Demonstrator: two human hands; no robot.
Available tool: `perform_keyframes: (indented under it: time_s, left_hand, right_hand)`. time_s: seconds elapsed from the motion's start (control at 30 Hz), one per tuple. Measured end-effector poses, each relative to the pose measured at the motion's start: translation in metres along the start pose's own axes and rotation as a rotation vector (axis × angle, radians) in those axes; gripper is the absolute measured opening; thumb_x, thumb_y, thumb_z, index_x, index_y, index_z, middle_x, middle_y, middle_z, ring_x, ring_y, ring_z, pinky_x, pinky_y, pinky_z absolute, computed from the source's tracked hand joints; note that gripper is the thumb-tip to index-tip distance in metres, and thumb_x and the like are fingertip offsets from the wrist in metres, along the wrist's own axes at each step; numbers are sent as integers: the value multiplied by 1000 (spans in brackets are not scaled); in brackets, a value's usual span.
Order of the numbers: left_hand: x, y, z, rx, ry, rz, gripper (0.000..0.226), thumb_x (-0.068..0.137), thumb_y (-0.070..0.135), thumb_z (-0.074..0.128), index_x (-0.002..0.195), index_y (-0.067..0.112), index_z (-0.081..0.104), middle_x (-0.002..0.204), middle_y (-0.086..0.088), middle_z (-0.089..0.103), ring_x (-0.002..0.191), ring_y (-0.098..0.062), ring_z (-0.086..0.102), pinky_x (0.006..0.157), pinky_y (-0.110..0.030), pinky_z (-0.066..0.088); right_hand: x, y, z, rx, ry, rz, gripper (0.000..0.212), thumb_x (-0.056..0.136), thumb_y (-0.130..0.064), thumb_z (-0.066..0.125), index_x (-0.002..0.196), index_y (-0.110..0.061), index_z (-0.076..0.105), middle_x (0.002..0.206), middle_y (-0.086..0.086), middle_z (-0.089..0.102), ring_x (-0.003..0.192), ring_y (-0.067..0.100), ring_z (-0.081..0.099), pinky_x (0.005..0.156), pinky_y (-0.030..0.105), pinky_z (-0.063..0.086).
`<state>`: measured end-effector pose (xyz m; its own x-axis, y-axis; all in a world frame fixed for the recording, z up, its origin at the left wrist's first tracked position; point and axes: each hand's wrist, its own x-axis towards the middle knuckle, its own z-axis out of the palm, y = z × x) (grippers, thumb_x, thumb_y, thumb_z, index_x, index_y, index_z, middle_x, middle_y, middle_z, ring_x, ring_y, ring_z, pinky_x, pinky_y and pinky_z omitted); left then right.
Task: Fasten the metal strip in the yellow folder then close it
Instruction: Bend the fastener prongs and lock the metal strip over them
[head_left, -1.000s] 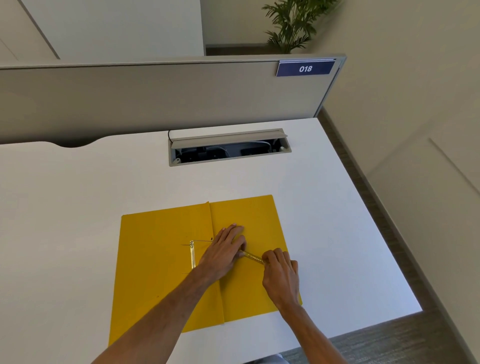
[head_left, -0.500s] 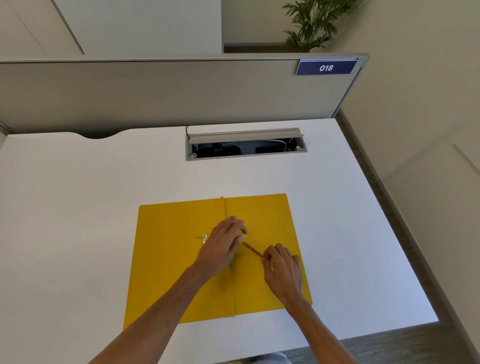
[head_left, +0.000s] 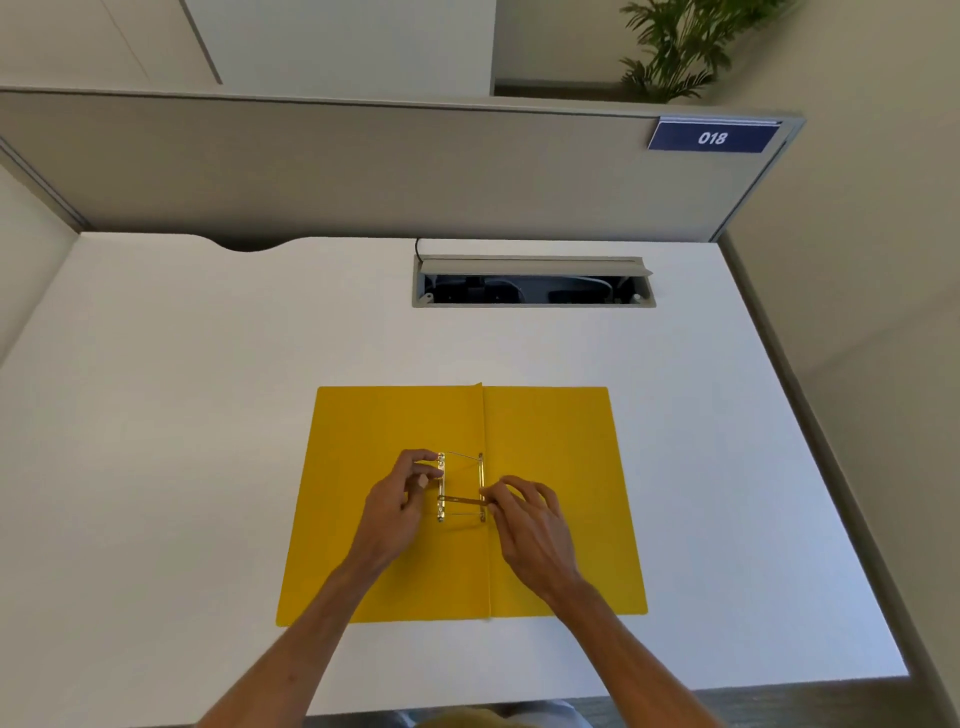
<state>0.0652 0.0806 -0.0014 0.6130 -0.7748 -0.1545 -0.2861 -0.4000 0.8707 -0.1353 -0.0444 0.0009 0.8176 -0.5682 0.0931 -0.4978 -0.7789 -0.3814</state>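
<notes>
The yellow folder (head_left: 550, 436) lies open and flat on the white desk, its fold running up the middle. A gold metal fastener sits just left of the fold. My left hand (head_left: 397, 499) pinches the upright gold bar (head_left: 441, 486) of the fastener on the left leaf. My right hand (head_left: 530, 525) holds one thin metal prong (head_left: 462, 501) between its fingertips, stretched across from the fold toward the bar. A second thin prong (head_left: 464, 456) spans above it, free of both hands.
The white desk (head_left: 208, 415) reaches back to a grey partition (head_left: 363, 171) with a blue "018" plate (head_left: 712, 137). An open cable tray (head_left: 532, 288) is cut into the desk behind the folder. The desk's right edge drops to the floor.
My left hand has shifted left off the fold and now grips the gold bar. My right hand has moved left with the prong, laying it across to the bar. The camera has tilted.
</notes>
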Motion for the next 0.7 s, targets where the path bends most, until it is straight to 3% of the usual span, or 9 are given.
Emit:
perform_keyframes:
  time_s: [0.17,0.3,0.43,0.57,0.7]
  left_hand:
    - [-1,4,9,-129,-39,-48,30,115,18,49,136,37,61,117,12,82,117,-1,73,93,-29,58]
    - [-3,6,10,-130,-152,-38,46,112,3,45,137,37,61,125,12,80,123,3,69,93,-31,55]
    - [-8,7,20,8,-315,52,64,103,-3,47,146,44,52,153,9,59,142,3,56,117,-31,45]
    - [-12,5,28,56,-330,48,77,102,1,50,157,54,36,161,14,48,145,7,50,116,-22,40]
    - [-13,-3,30,186,-347,92,72,105,10,56,165,41,30,167,19,45,159,-3,34,125,-42,42]
  right_hand:
    - [0,3,1,8,-47,42,25,113,-31,43,129,-31,63,133,-9,70,138,12,57,116,42,44]
    - [0,3,3,127,-29,147,20,113,-29,46,123,-30,63,129,-13,68,130,10,57,113,38,42]
    - [0,4,3,156,-24,171,16,112,-28,48,120,-28,62,127,-14,67,128,9,56,112,37,41]
    - [-2,6,3,199,-37,204,17,112,-28,49,121,-27,63,128,-14,67,130,9,56,113,37,40]
    - [0,5,2,294,-46,256,14,111,-28,52,119,-27,63,124,-15,68,128,8,57,110,37,39]
